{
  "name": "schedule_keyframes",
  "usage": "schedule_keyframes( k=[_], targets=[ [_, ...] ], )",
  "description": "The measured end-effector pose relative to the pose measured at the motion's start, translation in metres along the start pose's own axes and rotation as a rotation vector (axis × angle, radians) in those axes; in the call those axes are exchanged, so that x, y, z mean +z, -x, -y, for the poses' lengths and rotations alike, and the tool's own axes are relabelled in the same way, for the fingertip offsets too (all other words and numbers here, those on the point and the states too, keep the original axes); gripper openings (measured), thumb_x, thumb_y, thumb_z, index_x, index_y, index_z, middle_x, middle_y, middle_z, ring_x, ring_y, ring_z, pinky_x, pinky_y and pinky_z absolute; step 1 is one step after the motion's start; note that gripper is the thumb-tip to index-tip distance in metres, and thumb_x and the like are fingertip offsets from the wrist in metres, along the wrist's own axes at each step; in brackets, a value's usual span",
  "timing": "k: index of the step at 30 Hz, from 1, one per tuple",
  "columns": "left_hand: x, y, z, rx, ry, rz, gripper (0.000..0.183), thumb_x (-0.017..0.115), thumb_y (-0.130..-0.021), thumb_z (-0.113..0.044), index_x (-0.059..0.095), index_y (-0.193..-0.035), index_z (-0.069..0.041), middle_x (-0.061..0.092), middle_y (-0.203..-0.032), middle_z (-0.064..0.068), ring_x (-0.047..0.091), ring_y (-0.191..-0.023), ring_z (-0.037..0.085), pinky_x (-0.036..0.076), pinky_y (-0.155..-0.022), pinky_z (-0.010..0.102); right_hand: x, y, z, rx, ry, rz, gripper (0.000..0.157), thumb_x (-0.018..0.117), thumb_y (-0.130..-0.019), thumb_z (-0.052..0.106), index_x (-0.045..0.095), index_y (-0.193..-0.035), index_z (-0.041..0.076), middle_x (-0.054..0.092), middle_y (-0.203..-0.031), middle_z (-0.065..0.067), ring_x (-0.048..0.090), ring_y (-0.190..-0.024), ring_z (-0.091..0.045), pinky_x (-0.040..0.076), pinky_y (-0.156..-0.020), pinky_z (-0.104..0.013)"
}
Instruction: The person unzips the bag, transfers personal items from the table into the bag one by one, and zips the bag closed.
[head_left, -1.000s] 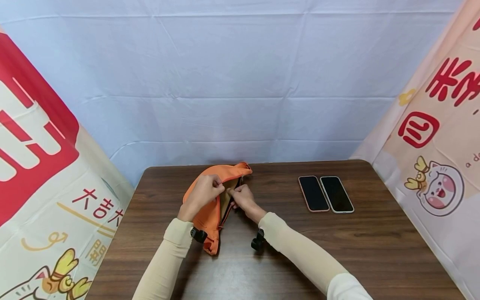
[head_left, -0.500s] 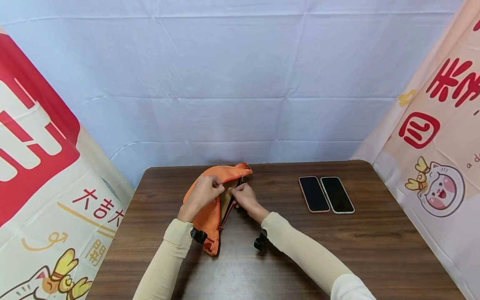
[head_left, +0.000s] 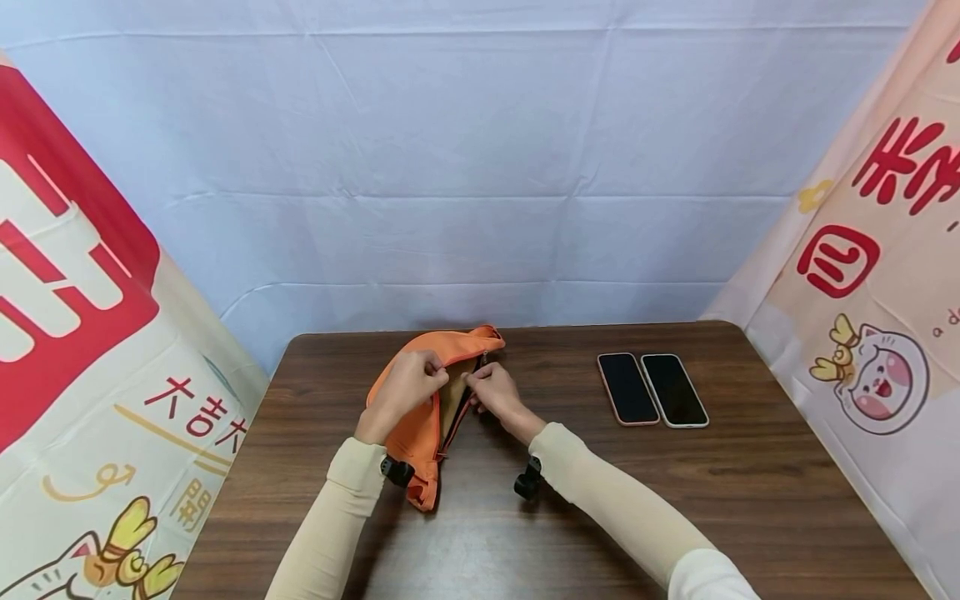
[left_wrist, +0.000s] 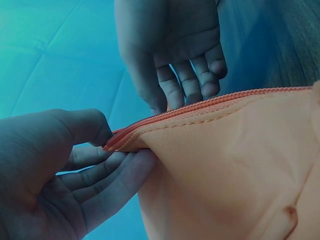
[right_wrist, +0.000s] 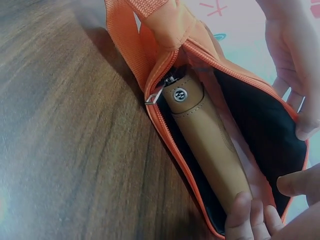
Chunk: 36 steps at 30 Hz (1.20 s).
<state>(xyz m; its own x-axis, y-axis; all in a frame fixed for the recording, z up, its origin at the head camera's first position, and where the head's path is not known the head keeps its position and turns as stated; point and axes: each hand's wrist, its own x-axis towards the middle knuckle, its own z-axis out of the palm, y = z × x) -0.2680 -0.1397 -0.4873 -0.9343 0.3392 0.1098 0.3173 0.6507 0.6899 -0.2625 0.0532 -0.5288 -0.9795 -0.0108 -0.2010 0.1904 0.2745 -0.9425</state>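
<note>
An orange bag (head_left: 408,437) with a black lining stands unzipped at the left of the table. My left hand (head_left: 405,387) pinches its zipped edge between thumb and fingers, and this holds the mouth wide. Inside lies a long tan leather-like case (right_wrist: 202,132) with a round metal stud near one end. At the mouth is my right hand (head_left: 498,393); in the right wrist view its thumb and fingers are apart, with the fingertips over the case's lower end. Whether they touch the case I cannot tell. A metal zip pull (right_wrist: 154,97) hangs at the zip's corner.
Two phones lie side by side to the right, one with a pink rim (head_left: 628,388) and one with a white rim (head_left: 674,390). The brown wooden table (head_left: 570,517) ends at a pale cloth backdrop (head_left: 465,167). Printed cloths hang on both sides.
My right hand has drawn slightly to the right, away from the middle of the bag's mouth. The left hand and the bag stay where they were.
</note>
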Motion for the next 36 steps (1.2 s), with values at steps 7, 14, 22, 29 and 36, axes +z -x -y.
schedule_keyframes(
  k=[7,14,22,29,36],
  targets=[
    [-0.001,0.001,0.0,0.0,0.0,-0.006,0.012,0.063,-0.104,-0.012,0.069,-0.094,-0.01,0.067,-0.075,0.003,0.065,-0.053,0.02,0.055,-0.056,0.031,-0.007,0.002,0.003,-0.022,0.018,0.007,0.027,0.068,-0.105,0.032,0.061,-0.111,0.007,0.069,-0.102,-0.022,0.072,-0.094,-0.044,0.061,-0.076,-0.051],
    [-0.001,0.0,-0.002,0.001,-0.001,-0.012,0.01,0.065,-0.103,-0.009,0.069,-0.094,-0.009,0.068,-0.076,0.003,0.065,-0.053,0.02,0.055,-0.056,0.031,-0.013,0.005,0.005,-0.055,0.054,0.018,0.028,0.066,-0.106,0.033,0.061,-0.114,0.006,0.071,-0.107,-0.028,0.071,-0.097,-0.048,0.06,-0.08,-0.058],
    [-0.002,0.0,-0.002,-0.001,0.005,-0.005,0.01,0.065,-0.104,-0.009,0.069,-0.094,-0.009,0.068,-0.076,0.004,0.065,-0.053,0.02,0.055,-0.056,0.031,-0.021,0.004,0.008,-0.077,0.07,0.019,0.028,0.066,-0.106,0.033,0.061,-0.116,0.008,0.073,-0.102,-0.023,0.07,-0.099,-0.049,0.06,-0.081,-0.059],
    [-0.002,0.0,-0.003,0.002,-0.004,-0.01,0.01,0.066,-0.103,-0.009,0.068,-0.094,-0.009,0.068,-0.076,0.004,0.064,-0.053,0.019,0.054,-0.056,0.029,-0.026,0.004,0.01,-0.093,0.111,0.009,0.03,0.067,-0.106,0.033,0.063,-0.119,0.007,0.073,-0.1,-0.015,0.072,-0.097,-0.045,0.06,-0.075,-0.051],
    [-0.004,0.001,-0.004,-0.007,0.003,0.003,0.011,0.063,-0.105,-0.011,0.069,-0.096,-0.009,0.068,-0.075,0.003,0.066,-0.054,0.02,0.055,-0.057,0.03,-0.034,0.003,0.013,-0.132,0.172,-0.009,0.03,0.067,-0.105,0.033,0.062,-0.119,0.007,0.072,-0.107,-0.015,0.071,-0.095,-0.044,0.051,-0.062,-0.031]
  ],
)
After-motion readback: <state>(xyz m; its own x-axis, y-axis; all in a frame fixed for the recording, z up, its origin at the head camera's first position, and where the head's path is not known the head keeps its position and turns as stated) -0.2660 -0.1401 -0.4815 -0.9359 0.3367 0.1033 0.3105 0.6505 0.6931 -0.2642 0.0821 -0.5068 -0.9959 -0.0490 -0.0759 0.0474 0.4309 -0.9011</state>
